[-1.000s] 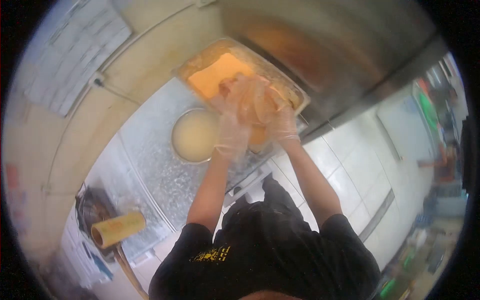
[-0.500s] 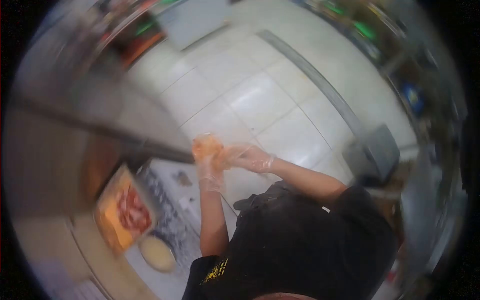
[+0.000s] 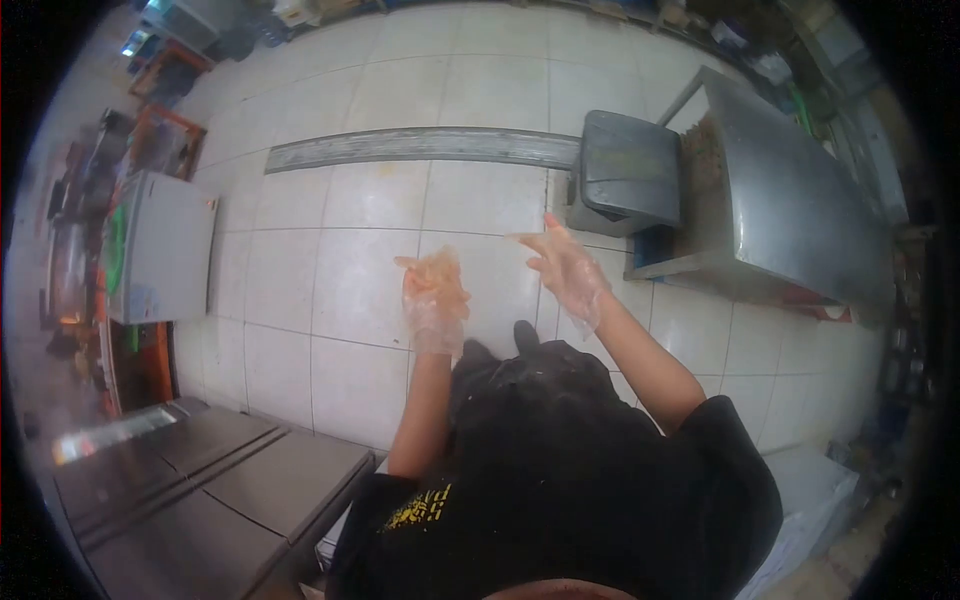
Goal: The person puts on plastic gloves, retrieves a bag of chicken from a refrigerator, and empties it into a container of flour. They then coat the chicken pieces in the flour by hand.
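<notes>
My left hand (image 3: 437, 300) wears a clear, loose plastic glove with an orange tint over the fingers. Its fingers look partly bent and apart, and I make out nothing held in it. To its right, my right hand (image 3: 570, 270) is in a clear plastic glove too. It is open, the fingers stretched out and spread, with nothing in it. Both hands hang in the air above the tiled floor (image 3: 370, 290), apart from each other.
A grey lidded bin (image 3: 630, 170) stands ahead on the right, beside a steel table (image 3: 800, 200). A floor drain grate (image 3: 420, 146) crosses the tiles. On the left are a white cabinet (image 3: 165, 245) and a steel counter (image 3: 230, 490).
My view has swung to the right, toward the bin. The hands, together before, have come apart. The tray with orange and red food and the pale round item have left the view.
</notes>
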`<state>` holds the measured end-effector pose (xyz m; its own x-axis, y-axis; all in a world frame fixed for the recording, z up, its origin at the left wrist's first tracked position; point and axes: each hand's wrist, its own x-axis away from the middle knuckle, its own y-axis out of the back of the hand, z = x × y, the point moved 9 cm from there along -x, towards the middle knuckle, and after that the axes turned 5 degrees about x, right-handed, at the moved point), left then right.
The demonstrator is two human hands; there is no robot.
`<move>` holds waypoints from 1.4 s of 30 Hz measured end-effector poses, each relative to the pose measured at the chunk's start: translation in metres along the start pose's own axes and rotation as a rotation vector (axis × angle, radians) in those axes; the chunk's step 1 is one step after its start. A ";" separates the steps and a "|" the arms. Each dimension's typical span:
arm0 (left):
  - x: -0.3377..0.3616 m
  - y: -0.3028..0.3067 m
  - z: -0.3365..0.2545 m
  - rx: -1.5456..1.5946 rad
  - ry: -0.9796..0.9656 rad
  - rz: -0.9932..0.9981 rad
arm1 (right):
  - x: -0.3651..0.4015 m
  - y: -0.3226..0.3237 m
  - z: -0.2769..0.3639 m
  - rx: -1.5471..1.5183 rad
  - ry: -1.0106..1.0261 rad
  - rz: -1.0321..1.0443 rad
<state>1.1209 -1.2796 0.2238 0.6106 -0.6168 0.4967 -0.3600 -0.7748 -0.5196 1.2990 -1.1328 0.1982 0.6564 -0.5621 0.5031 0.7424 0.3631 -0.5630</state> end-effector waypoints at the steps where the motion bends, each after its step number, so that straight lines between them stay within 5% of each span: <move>1: -0.024 -0.018 0.004 -0.069 0.083 0.015 | -0.018 0.013 0.018 -0.074 0.021 -0.001; 4: -0.088 -0.019 0.010 -0.311 -0.174 0.066 | -0.035 0.024 0.029 -0.302 0.064 -0.026; 6: -0.146 -0.019 0.026 -0.356 -0.103 0.110 | -0.055 0.036 0.046 -0.443 0.119 -0.071; 10: -0.231 -0.074 0.035 -0.183 0.204 0.094 | -0.082 0.058 0.070 -0.545 0.212 -0.132; 13: -0.274 -0.107 0.040 -0.517 0.601 0.206 | -0.084 0.081 0.098 -0.424 0.260 -0.313; 16: -0.311 -0.161 0.039 -0.720 0.702 0.294 | -0.071 0.078 0.125 -0.426 0.320 -0.495; 18: -0.369 -0.170 0.082 -0.671 0.688 0.364 | -0.064 0.090 0.126 -0.559 0.316 -0.672; 19: -0.400 -0.172 0.110 -0.642 0.686 0.400 | -0.069 0.116 0.103 -0.609 0.328 -0.527; 22: -0.457 -0.206 0.168 -0.863 0.642 0.506 | -0.070 0.108 0.130 -0.669 0.413 -0.534; 26: -0.571 -0.241 0.322 -1.370 0.154 1.095 | -0.083 0.134 0.143 -0.788 0.444 -0.430; 31: -0.493 -0.368 0.319 -2.182 -0.519 1.552 | -0.088 0.183 0.176 -0.855 0.510 -0.458; 33: -0.490 -0.390 0.332 -2.185 -0.467 1.497 | -0.082 0.202 0.191 -0.873 0.480 -0.529; 39: -0.459 -0.451 0.336 -1.666 0.122 0.766 | -0.074 0.233 0.200 -0.883 0.338 -0.715; 41: -0.454 -0.467 0.360 -1.696 -0.060 0.848 | -0.073 0.239 0.198 -0.876 0.287 -0.757; 42: -0.454 -0.466 0.389 -1.798 -0.331 1.058 | -0.073 0.242 0.198 -0.877 0.264 -0.756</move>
<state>1.2860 -0.5845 -0.0294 -0.2329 -0.9194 0.3169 -0.5645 0.3932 0.7257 1.4569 -0.8567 0.1546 -0.0336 -0.5882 0.8080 0.5168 -0.7022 -0.4897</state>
